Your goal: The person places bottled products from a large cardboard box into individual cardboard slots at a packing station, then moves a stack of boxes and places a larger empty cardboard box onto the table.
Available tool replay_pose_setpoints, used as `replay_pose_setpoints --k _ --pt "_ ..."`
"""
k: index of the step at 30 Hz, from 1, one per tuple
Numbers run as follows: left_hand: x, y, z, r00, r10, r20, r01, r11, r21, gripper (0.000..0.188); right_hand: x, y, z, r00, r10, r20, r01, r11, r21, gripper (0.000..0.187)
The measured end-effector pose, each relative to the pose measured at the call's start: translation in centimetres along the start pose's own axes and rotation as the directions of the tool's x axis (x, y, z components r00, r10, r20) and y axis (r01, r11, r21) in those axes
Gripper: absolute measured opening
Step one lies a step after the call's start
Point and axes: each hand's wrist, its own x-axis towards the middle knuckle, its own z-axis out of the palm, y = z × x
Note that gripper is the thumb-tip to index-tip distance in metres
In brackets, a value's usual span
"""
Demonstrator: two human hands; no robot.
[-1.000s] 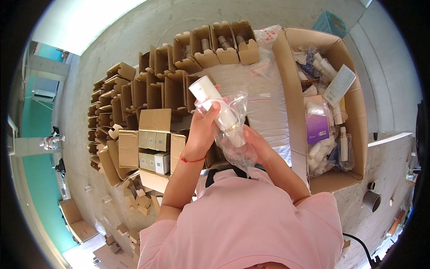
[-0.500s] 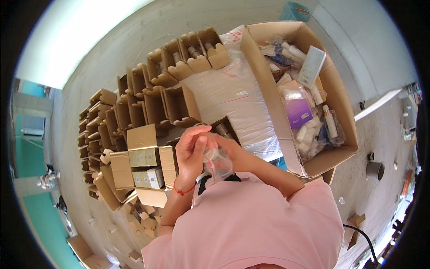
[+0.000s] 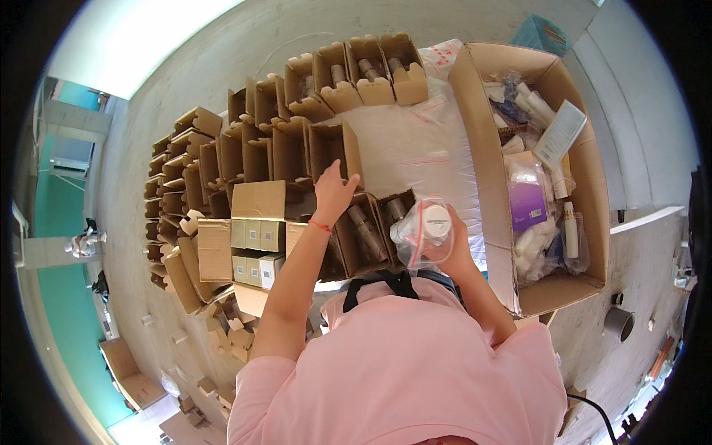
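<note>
My right hand point(image 3: 457, 248) is closed around a clear zip bag point(image 3: 410, 245) with a white round-topped container point(image 3: 435, 222) inside. A red line runs along the bag's edge. My left hand point(image 3: 335, 187) reaches forward with fingers apart, at the near side of an upright open cardboard box point(image 3: 353, 152), holding nothing. Just below it, nearer to me, stands an open box with a dark cylindrical item point(image 3: 366, 231) in it. Another such box point(image 3: 404, 194) sits beside it, partly hidden by the bag.
Rows of open cardboard boxes point(image 3: 256, 159) stretch left; several far ones hold dark cylinders point(image 3: 368, 69). A flapped carton point(image 3: 259, 193) holds small boxes. At right, a large carton point(image 3: 495, 222) is filled with bagged items. Plastic sheeting point(image 3: 400, 141) lies between.
My hands were together over the bag at my chest and have parted. The left moved forward to the boxes; the right carried the bagged container to the right.
</note>
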Motion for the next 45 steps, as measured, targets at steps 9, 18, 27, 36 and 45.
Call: replay_pose_setpoints --k 9,18,27,36,45 --pt "2.5 4.0 1.9 0.979 -0.028 0.201 -0.013 0.980 0.196 0.023 1.8 0.5 -1.4 0.997 0.073 -0.026 -0.072 0.997 0.023 0.047" --pt "1.8 8.8 1.3 0.995 0.090 0.051 -0.082 0.986 -0.148 0.020 5.5 2.0 -2.9 0.980 0.020 -0.199 0.005 0.992 0.125 0.049" --pt "0.6 3.3 2.5 0.967 -0.162 0.195 0.204 0.955 -0.215 0.056 13.0 2.0 1.0 0.994 -0.100 0.035 0.098 0.993 0.064 0.042" --pt "0.8 2.3 3.4 0.974 -0.002 0.226 0.069 0.956 -0.285 0.066 17.7 11.7 6.5 0.671 -0.311 0.673 0.719 0.494 -0.489 0.030" --pt "1.4 2.7 3.9 0.968 -0.036 0.247 0.120 0.934 -0.338 0.075 17.6 13.9 11.1 0.652 0.100 0.752 0.716 0.245 -0.653 0.029"
